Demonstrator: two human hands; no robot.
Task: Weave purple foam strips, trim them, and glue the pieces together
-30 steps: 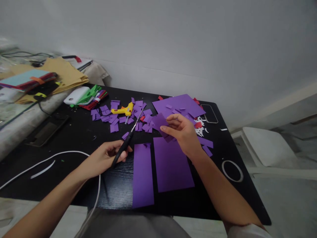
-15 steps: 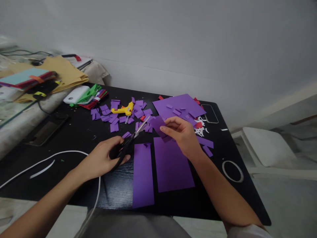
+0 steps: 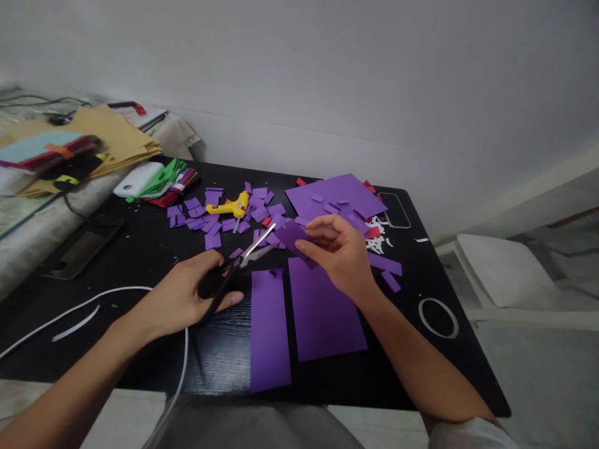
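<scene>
My left hand (image 3: 187,293) is closed round the handles of a pair of scissors (image 3: 241,260), whose blades are spread and point up and to the right. Between the thumb and fingers of my right hand (image 3: 339,252) is a small piece of purple paper (image 3: 291,237), its left edge close to the blade tips. Whether the blades touch it I cannot tell. Below lie a long purple paper strip (image 3: 270,330) and a wider purple sheet (image 3: 327,318), side by side on the black table (image 3: 224,374). Many small purple pieces (image 3: 213,240) are scattered behind the scissors.
A yellow glue gun (image 3: 229,206) rests among the scraps. Behind my right hand lies a large purple sheet (image 3: 337,194), with white shreds (image 3: 375,240) nearby. A tape ring (image 3: 438,318) sits at right, a white cable (image 3: 103,293) at left, bundled coloured strips (image 3: 171,182) at back left.
The scissors' blades have spread wider as my left hand's fingers opened the handles. My right hand has tilted the purple piece and brought it slightly left. The whole view has shifted a little.
</scene>
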